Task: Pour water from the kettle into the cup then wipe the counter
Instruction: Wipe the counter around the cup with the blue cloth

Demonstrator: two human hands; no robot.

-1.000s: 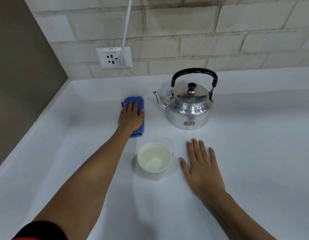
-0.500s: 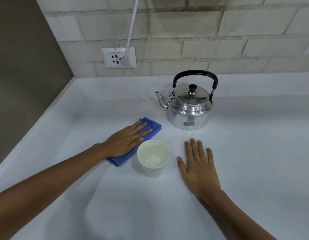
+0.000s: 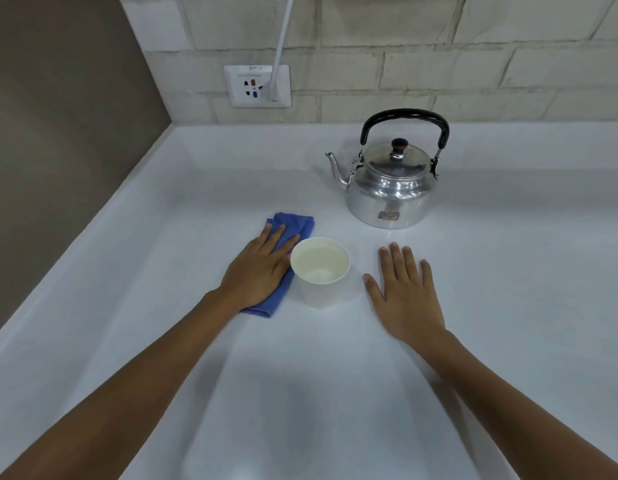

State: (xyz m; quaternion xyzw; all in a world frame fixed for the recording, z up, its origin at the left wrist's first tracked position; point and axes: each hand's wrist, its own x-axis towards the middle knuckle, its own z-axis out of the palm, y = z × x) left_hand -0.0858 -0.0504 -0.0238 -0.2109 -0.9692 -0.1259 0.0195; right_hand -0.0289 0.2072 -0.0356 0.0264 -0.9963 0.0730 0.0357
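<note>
A shiny round aluminium kettle (image 3: 390, 192) with an arched black handle and a dark lid knob is seen standing upright toward the back of the white tabletop (image 3: 508, 271), well apart from both hands. Its thin curved spout is pointed to the left, and its handle is raised upright over the lid, arching from left to right. A small label is stuck low on its front; the print on it is too small to be read.

A white paper cup (image 3: 320, 271) is placed upright in front of the kettle and to its left, with clear water visible inside. A folded blue cloth (image 3: 286, 237) is laid just beside the cup on its left, its long axis running from near-left to far-right, the far end toward the kettle.

The left hand (image 3: 259, 268) is pressed flat on the cloth with fingers extended, not curled around it; the index finger lies just beside the cup rim. The right hand (image 3: 404, 292) is spread flat and empty on the tabletop to the right of the cup, fingers pointing away.

On the pale brick wall (image 3: 439, 64) a white socket plate (image 3: 257, 85) is mounted, marked "WPP-2" along its top, with a white cable (image 3: 281, 46) plugged in.
</note>
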